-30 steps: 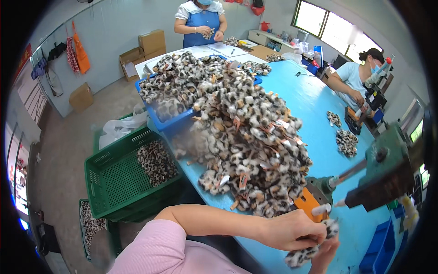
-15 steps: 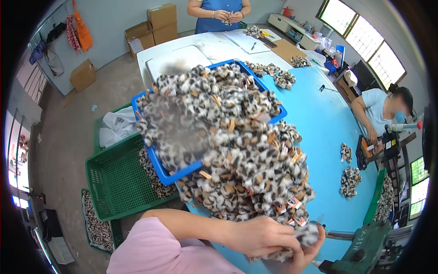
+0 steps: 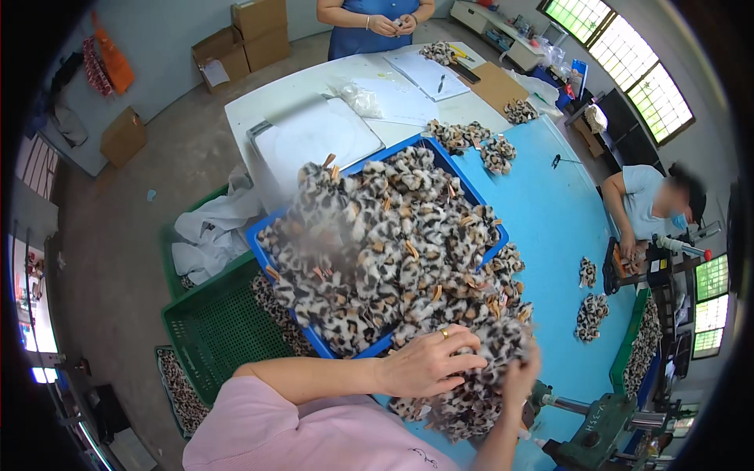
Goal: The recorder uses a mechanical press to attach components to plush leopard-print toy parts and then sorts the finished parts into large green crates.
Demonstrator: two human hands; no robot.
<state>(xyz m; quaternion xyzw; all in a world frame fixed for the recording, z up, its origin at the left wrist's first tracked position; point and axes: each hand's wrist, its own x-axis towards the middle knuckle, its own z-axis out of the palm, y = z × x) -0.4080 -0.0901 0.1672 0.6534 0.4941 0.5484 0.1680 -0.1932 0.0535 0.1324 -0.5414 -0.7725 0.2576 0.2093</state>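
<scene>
Both hands are at the near edge of a heap of leopard-print furry pieces [image 3: 440,282]. My left hand [image 3: 428,363], with a ring on one finger, curls its fingers against a bunch of furry leopard-print pieces [image 3: 503,345]. From the other side, my right hand [image 3: 520,378] is closed on the same bunch, slightly blurred. More furry pieces [image 3: 470,412] lie beneath, between my forearms. The heap fills a blue tray [image 3: 503,239] and spills over its near side; small tan tabs stick out of some pieces.
A green machine [image 3: 601,428] stands close right of my right hand. On the blue tabletop [image 3: 542,212] lie small furry bunches [image 3: 591,315]. Green crates [image 3: 228,330] sit at left. One person [image 3: 377,27] stands across the table; another [image 3: 648,200] works at right.
My hands have moved up and apart from the table's near edge onto the heap, raising a bunch of furry pieces. The view has shifted. The person across has lowered their hands slightly.
</scene>
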